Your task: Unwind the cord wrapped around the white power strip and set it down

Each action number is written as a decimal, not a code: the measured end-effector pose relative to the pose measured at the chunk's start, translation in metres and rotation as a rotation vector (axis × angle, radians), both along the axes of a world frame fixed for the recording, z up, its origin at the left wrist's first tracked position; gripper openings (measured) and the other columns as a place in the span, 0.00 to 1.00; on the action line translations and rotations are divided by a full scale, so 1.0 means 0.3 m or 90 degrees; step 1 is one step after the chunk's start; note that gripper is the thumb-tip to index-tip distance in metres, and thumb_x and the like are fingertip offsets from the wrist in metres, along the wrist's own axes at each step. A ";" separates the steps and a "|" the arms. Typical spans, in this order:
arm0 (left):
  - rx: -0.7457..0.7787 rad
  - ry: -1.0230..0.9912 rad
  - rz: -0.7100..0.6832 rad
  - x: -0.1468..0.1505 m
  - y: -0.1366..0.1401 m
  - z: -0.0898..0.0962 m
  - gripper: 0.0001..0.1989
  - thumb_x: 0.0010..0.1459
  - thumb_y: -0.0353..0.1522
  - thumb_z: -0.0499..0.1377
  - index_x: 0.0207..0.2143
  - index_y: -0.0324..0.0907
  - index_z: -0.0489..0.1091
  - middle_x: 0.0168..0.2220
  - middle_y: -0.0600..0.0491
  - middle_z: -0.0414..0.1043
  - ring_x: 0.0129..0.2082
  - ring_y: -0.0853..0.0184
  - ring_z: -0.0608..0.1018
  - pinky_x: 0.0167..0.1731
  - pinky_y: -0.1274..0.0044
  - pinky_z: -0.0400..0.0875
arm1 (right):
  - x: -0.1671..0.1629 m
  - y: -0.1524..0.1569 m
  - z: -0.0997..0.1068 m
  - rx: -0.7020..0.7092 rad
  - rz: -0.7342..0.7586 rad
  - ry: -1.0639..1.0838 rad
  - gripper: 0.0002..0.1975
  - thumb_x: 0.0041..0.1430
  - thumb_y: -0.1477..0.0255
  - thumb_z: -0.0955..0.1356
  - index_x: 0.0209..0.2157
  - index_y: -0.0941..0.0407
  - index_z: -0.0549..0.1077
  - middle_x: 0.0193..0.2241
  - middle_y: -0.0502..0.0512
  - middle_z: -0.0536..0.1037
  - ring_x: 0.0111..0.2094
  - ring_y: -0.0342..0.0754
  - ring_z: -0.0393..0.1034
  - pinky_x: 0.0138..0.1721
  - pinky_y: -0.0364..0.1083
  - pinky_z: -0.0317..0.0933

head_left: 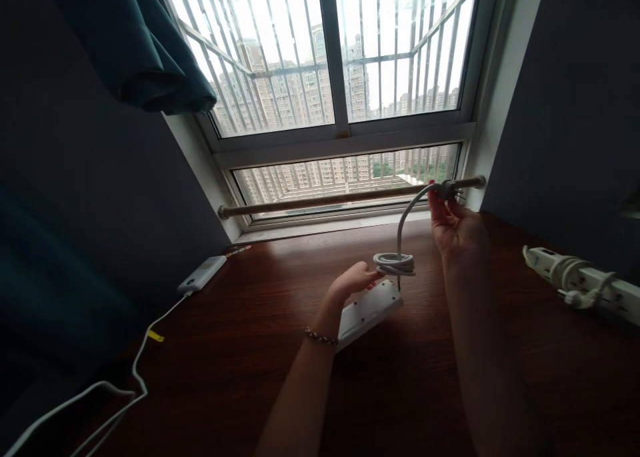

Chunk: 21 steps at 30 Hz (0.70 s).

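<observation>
My left hand (356, 278), with a braided bracelet at its wrist, grips a white power strip (367, 312) near its far end. The strip is tilted above the brown wooden surface, its screwed side showing. A coiled loop of grey-white cord (395, 264) sits by my left fingers, at the end of the strip. From there the cord arches up and to the right to a plug (447, 190). My right hand (456, 225) is raised and pinches that plug between its fingers, prongs pointing right.
Another white power strip (590, 280), its cord wound round it, lies at the right. A small white device (203, 275) with a cable (145, 350) lies at the left. Beyond the wooden surface (280, 270), a rail (320, 201) crosses the window. A teal curtain (150, 57) hangs upper left.
</observation>
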State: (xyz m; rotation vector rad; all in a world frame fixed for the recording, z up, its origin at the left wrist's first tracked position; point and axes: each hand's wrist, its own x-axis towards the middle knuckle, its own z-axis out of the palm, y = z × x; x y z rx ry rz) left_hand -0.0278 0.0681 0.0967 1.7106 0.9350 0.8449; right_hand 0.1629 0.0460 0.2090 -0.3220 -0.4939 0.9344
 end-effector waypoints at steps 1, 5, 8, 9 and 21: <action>-0.008 0.068 -0.048 0.006 -0.007 -0.001 0.17 0.43 0.44 0.63 0.23 0.37 0.73 0.20 0.52 0.71 0.20 0.69 0.71 0.20 0.80 0.63 | 0.002 -0.001 0.002 0.000 -0.003 0.013 0.12 0.55 0.86 0.60 0.25 0.57 0.66 0.30 0.53 0.75 0.42 0.46 0.74 0.45 0.50 0.70; -0.004 0.340 -0.207 0.036 -0.050 0.017 0.32 0.33 0.45 0.67 0.42 0.39 0.71 0.38 0.48 0.74 0.31 0.64 0.75 0.29 0.78 0.68 | 0.024 -0.007 0.004 0.006 -0.007 0.090 0.13 0.56 0.87 0.57 0.27 0.58 0.66 0.31 0.54 0.75 0.43 0.45 0.73 0.44 0.46 0.72; 0.025 0.528 -0.277 0.069 -0.079 0.020 0.41 0.26 0.44 0.69 0.46 0.41 0.67 0.41 0.50 0.73 0.37 0.61 0.75 0.33 0.76 0.69 | 0.052 -0.008 0.001 0.029 0.006 0.158 0.14 0.56 0.87 0.56 0.29 0.59 0.67 0.33 0.55 0.75 0.43 0.45 0.73 0.44 0.45 0.72; 0.041 0.573 -0.294 0.077 -0.085 0.019 0.40 0.27 0.44 0.69 0.46 0.41 0.67 0.42 0.50 0.73 0.37 0.60 0.75 0.34 0.76 0.69 | 0.066 -0.006 -0.002 0.046 0.005 0.168 0.14 0.57 0.87 0.56 0.29 0.58 0.67 0.33 0.56 0.75 0.43 0.45 0.73 0.44 0.45 0.72; 0.290 0.819 0.356 -0.269 0.103 -0.025 0.28 0.45 0.36 0.61 0.49 0.41 0.58 0.43 0.42 0.66 0.44 0.52 0.71 0.40 0.67 0.66 | 0.292 0.174 -0.197 -0.060 -0.170 0.201 0.12 0.55 0.88 0.57 0.33 0.58 0.64 0.30 0.52 0.73 0.32 0.45 0.76 0.36 0.48 0.73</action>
